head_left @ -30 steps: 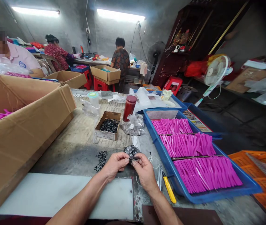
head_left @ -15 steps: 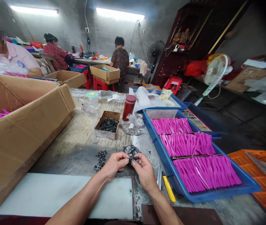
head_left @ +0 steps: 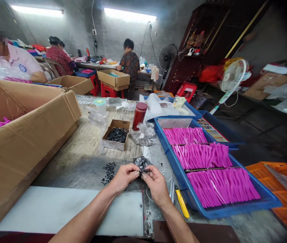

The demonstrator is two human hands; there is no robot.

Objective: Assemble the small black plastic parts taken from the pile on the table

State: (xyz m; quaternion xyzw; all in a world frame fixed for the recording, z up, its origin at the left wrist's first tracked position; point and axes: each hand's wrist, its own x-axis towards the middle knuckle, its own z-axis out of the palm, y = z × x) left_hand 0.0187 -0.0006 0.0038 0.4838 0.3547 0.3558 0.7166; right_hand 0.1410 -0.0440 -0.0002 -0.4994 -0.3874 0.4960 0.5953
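My left hand [head_left: 126,176] and my right hand [head_left: 155,182] meet over the table, fingertips pinched close together. Between them is something small and dark, too small to name. Just behind the fingers lies a clear plastic bag [head_left: 141,162] with black pieces in it. Left of my left hand is a loose pile of small black parts [head_left: 109,172]. A cardboard box [head_left: 115,145] farther back holds many black parts. To the right of my right hand lie a yellow-handled screwdriver [head_left: 182,203] and a pair of small white rings [head_left: 162,171].
A blue tray [head_left: 209,213] with rows of magenta strips stands at the right. A large carton [head_left: 29,148] fills the left. A white board [head_left: 67,209] lies in front, and a dark red canister [head_left: 139,114] stands behind. Several co-workers sit farther back.
My hands stay almost in the same place, still pinched together. The co-worker at the back has turned slightly to the left.
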